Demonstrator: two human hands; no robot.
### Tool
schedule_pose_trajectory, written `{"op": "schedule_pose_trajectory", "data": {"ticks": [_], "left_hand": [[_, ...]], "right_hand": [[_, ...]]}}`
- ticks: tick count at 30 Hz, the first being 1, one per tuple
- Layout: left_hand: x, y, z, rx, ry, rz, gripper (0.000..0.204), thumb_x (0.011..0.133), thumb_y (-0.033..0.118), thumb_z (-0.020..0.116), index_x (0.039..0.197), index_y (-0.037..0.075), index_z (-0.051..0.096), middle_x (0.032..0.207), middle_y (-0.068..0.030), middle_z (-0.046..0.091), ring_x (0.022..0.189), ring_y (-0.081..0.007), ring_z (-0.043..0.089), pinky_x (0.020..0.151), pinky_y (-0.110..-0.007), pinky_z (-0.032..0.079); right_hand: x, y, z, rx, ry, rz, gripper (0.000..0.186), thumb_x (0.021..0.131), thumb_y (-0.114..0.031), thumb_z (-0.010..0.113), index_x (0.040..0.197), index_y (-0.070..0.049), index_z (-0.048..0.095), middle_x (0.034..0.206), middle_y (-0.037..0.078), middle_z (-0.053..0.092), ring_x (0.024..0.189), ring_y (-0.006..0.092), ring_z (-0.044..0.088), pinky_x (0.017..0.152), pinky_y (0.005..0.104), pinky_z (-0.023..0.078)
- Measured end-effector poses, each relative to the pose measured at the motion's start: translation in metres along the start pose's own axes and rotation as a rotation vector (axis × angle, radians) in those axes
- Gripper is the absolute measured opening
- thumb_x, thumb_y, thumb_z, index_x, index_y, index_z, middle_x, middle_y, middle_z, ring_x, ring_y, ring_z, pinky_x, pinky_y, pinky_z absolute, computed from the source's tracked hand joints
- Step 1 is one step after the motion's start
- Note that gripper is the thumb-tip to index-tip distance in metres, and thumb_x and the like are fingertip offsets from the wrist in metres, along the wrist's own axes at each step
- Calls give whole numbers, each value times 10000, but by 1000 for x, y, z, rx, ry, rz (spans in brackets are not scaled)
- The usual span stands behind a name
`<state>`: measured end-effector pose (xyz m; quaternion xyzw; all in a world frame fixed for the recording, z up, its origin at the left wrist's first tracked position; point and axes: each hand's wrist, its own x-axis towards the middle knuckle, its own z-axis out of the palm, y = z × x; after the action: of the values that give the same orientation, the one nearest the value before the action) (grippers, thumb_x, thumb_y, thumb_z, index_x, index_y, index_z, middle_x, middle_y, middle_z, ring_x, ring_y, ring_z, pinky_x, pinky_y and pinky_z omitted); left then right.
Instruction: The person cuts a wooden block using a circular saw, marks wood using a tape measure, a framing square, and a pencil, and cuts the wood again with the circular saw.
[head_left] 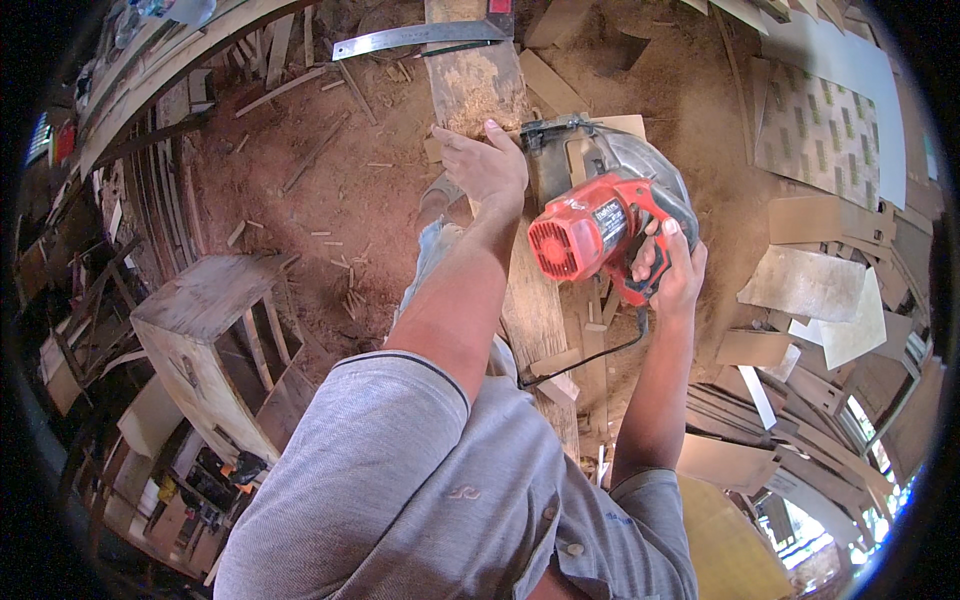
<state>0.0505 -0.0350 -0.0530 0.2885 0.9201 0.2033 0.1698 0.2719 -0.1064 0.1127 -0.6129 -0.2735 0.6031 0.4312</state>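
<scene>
A long wooden plank [472, 78] runs away from me down the middle. Across its far part lies a metal square [415, 45], with a dark thin item beside it. My right hand [670, 260] grips the rear handle of a red and black circular saw [585, 222], whose base sits over the plank. A black cord hangs from the handle. My left hand [485, 165] lies on the plank just left of the saw's front, fingers stretched out and thumb near the base; I cannot tell whether it touches the saw. Part of my leg shows beneath my left forearm.
Sawdust and wood offcuts cover the ground [270, 180]. A weathered wooden box frame [180, 350] stands at the lower left. Stacked boards and sheets [815, 130] line the right side, with more cardboard-like pieces [800, 285] below. Long timbers run along the upper left.
</scene>
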Motion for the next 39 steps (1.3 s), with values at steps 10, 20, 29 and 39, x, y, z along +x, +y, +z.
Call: {"op": "schedule_pose_trajectory", "data": {"ticks": [10, 20, 29, 39], "left_hand": [[-4, -3, -1, 1, 3, 13, 936, 1034, 440, 569, 1635, -147, 158, 1409, -352, 523, 1284, -468, 546, 1125, -536, 412], [-8, -7, 2, -26, 27, 25, 928, 1041, 463, 541, 1610, -177, 187, 1416, -380, 529, 1295, -506, 551, 1146, -577, 411], [-9, -11, 3, -17, 59, 54, 936, 1031, 453, 556, 1604, -189, 186, 1375, -376, 547, 1256, -501, 566, 1125, -565, 427], [-14, -14, 0, -52, 50, 63, 944, 1016, 402, 597, 1632, -157, 148, 1384, -357, 535, 1258, -492, 552, 1128, -551, 408]], "right_hand": [[0, 2, -1, -2, -15, -6, 296, 1083, -284, 624, 999, -4, 672, 623, 35, 559, 474, 128, 533, 457, 307, 453], [0, 1, -1, -7, -1, -20, 294, 1073, -288, 639, 997, -7, 677, 633, 34, 565, 471, 130, 535, 452, 307, 455], [0, 0, 2, 9, -5, -25, 290, 1075, -275, 630, 996, 1, 675, 612, 37, 557, 468, 131, 533, 454, 308, 455], [-1, 0, 3, -3, 9, -39, 285, 1071, -270, 633, 998, 2, 674, 613, 40, 558, 470, 136, 535, 454, 313, 452]]}}
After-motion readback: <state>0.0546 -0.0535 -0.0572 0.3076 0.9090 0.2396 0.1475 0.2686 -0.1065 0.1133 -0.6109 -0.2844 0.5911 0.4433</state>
